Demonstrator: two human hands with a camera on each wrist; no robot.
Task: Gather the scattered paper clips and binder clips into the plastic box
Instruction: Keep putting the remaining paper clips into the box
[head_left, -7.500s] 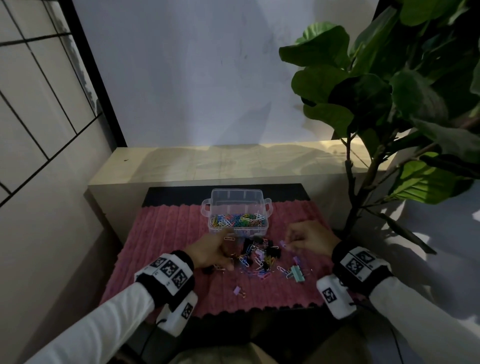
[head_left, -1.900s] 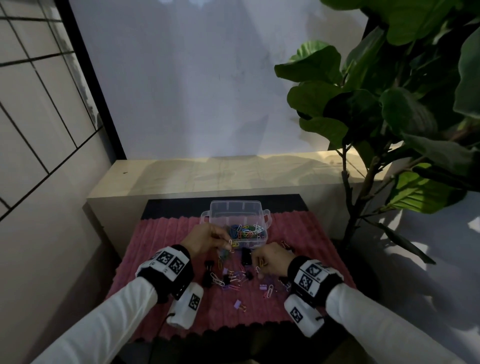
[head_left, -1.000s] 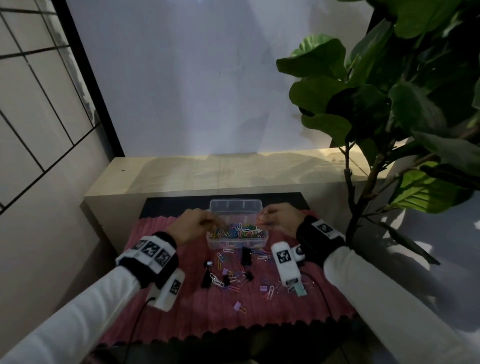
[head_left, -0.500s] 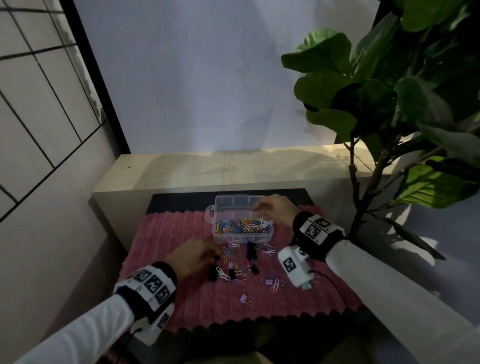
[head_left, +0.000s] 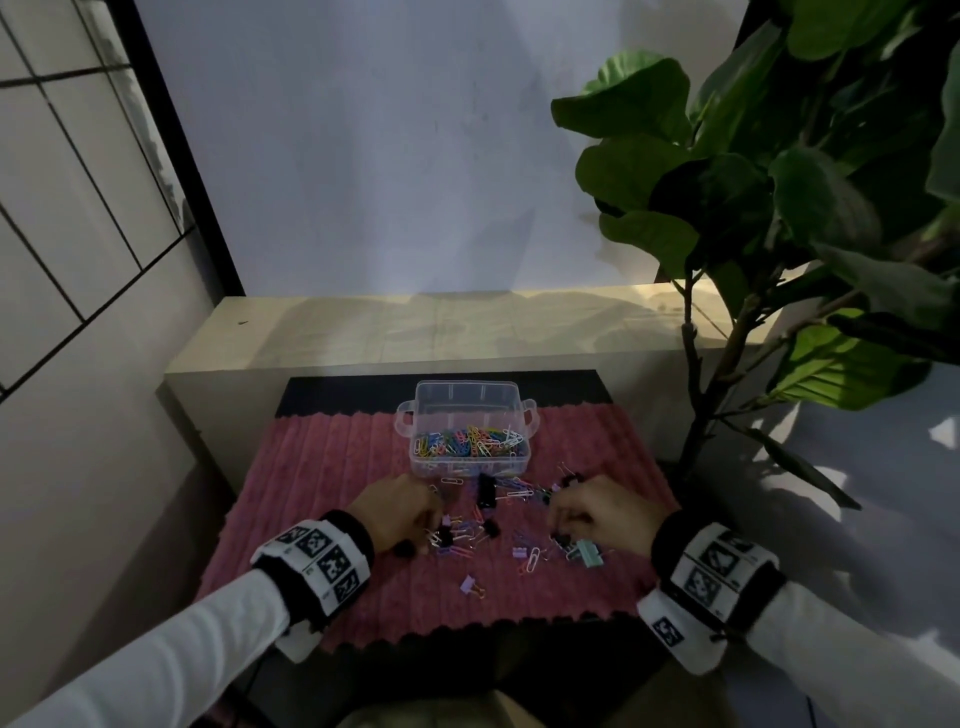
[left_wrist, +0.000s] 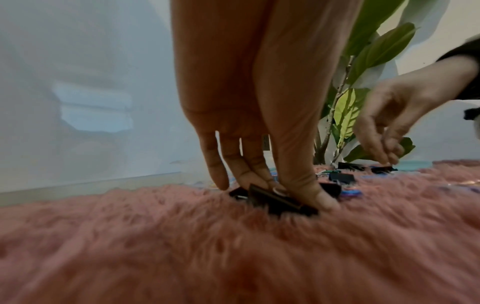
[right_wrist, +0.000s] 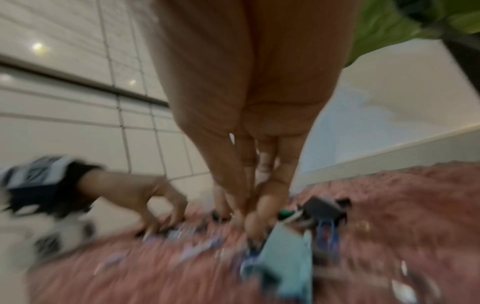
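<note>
Here, a pink rug (head_left: 332, 483) is carrying the clear plastic box (head_left: 466, 415), which is sitting just beyond both sets of fingers and already holding many coloured paper clips (head_left: 467, 441). The left hand (left_wrist: 249, 115) is reaching down with its fingers (left_wrist: 306, 185) pinching a black binder clip (left_wrist: 275, 202) against the rug. The right hand (head_left: 602, 514) is lowering its fingers into the scattered clips beside a mint binder clip (right_wrist: 288, 261); blur is hiding whether they are gripping anything.
</note>
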